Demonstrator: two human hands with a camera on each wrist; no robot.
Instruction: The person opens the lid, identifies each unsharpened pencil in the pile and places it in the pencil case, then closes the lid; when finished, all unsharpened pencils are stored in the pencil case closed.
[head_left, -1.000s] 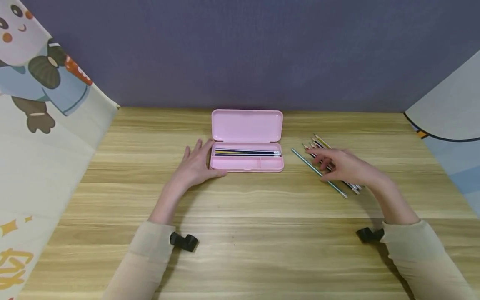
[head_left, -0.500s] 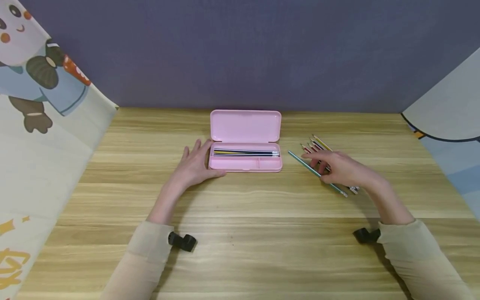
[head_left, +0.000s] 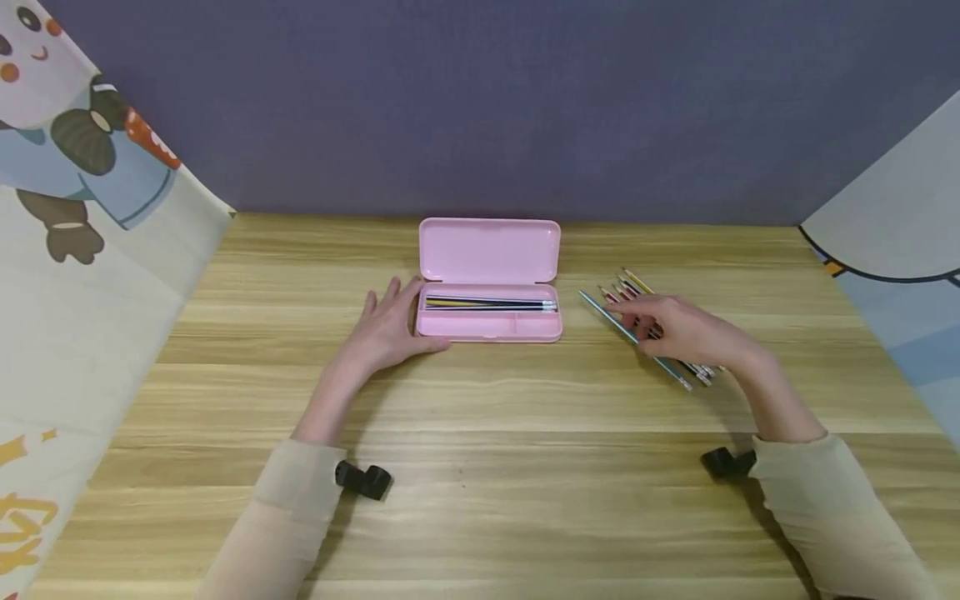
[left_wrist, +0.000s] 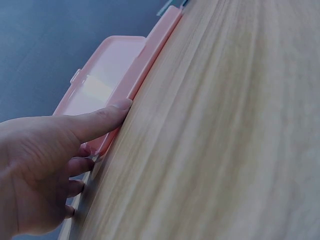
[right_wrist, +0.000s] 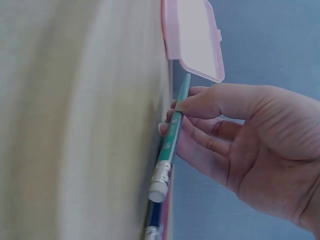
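A pink pencil case (head_left: 489, 327) lies open on the table, lid raised toward the back, with several dark and yellow pencils (head_left: 487, 305) in its rear compartment. My left hand (head_left: 382, 333) holds the case's left end, the thumb along the front edge and the fingers at the left side, as the left wrist view also shows. My right hand (head_left: 686, 333) pinches a green pencil (right_wrist: 172, 132) between thumb and fingers. Its white eraser end points toward me, and its far end is toward the case. Behind and under the right hand lie several more pencils (head_left: 637, 282), partly hidden.
The case's two front compartments (head_left: 472, 323) are in view. A wood-grain table (head_left: 480, 467) stretches out in front, with a dark blue panel (head_left: 480, 108) along its back edge. Printed cartoon sheets (head_left: 97, 292) border the sides.
My right hand has closed its thumb and fingers on the green pencil, whose far end has shifted slightly. The left hand stays at the pencil case.
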